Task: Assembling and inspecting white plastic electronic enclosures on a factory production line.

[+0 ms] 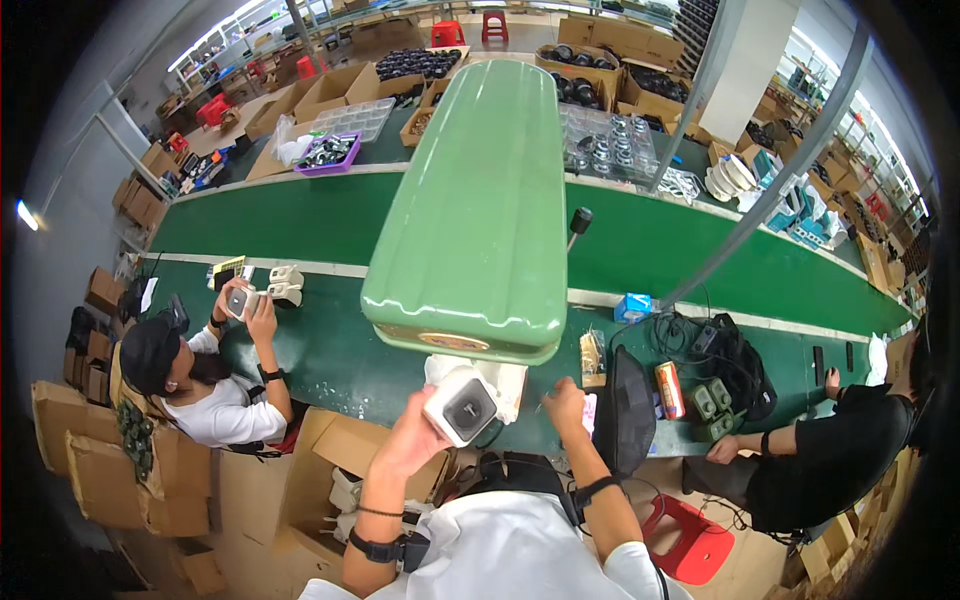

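Observation:
My left hand (408,440) is wrapped round a white square housing with a round dark centre (463,406), held up in front of my body. To its right, my right hand (566,408) is closed over the bench, its fingertips pinched together; whatever they hold is too small to make out. Just beyond both hands stands a green ribbed machine head (475,200). Pale white parts (512,385) show beneath its near end, partly hidden by the housing.
A black-knobbed lever (579,222) juts from the machine's right side. Co-workers sit at left and right, the left one holding a white housing (242,300). Right of me are a dark bag (626,410), an orange can (669,390) and green housings (711,408). A red stool (690,540) stands below.

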`<state>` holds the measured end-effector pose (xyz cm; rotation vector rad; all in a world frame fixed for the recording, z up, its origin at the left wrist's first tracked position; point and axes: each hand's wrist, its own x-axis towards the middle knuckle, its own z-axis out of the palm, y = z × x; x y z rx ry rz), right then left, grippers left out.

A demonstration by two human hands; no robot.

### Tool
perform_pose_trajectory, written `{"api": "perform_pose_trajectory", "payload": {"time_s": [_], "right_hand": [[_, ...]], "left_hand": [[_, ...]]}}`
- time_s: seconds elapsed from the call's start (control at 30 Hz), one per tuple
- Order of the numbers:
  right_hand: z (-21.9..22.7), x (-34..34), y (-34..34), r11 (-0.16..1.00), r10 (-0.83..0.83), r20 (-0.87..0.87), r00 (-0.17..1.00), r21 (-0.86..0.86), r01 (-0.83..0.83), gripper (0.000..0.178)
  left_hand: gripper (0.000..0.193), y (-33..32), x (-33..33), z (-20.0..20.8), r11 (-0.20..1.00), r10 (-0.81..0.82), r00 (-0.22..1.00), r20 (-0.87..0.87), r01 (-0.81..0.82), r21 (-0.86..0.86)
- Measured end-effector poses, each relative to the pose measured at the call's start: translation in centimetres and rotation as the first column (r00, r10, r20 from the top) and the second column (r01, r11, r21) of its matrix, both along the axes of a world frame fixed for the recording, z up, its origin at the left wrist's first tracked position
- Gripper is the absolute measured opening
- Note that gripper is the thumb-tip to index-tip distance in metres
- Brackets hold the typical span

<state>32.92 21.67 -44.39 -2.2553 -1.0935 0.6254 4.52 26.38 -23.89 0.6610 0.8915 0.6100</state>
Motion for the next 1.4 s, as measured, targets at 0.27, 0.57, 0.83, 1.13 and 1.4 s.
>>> {"api": "perform_pose_trajectory", "payload": {"time_s": [0.27,0.57,0.83,1.13,1.4], "right_hand": [[-3.5,-2.5,1.5,0.994,0.059,0.178,0.982,-0.099,-0.041,0.047],[10.3,-2.1,-0.2,0.873,0.125,-0.736,0.665,0.401,0.279,0.017],[33.8,-8.1,-10.3,0.402,0.560,-0.583,0.589,0.813,0.422,0.021],[35.6,-8.8,-11.4,0.349,0.698,-0.321,0.641,0.933,0.087,0.013],[35.8,-10.1,-11.1,0.321,0.663,-0.338,0.668,0.934,0.155,0.010]], "left_hand": [[0.064,-1.6,-1.1,-1.8,0.913,0.189,0.924,0.332,-0.041,-0.407],[0.083,-6.9,-2.3,11.7,0.531,0.132,0.931,-0.339,0.223,0.818],[0.094,-8.7,-2.5,17.3,0.082,0.217,0.846,-0.487,0.481,0.873],[0.089,-8.6,-3.0,18.7,0.021,0.164,0.869,-0.467,0.470,0.882],[0.093,-8.7,-2.7,18.2,-0.026,0.270,0.825,-0.497,0.522,0.853]]}}
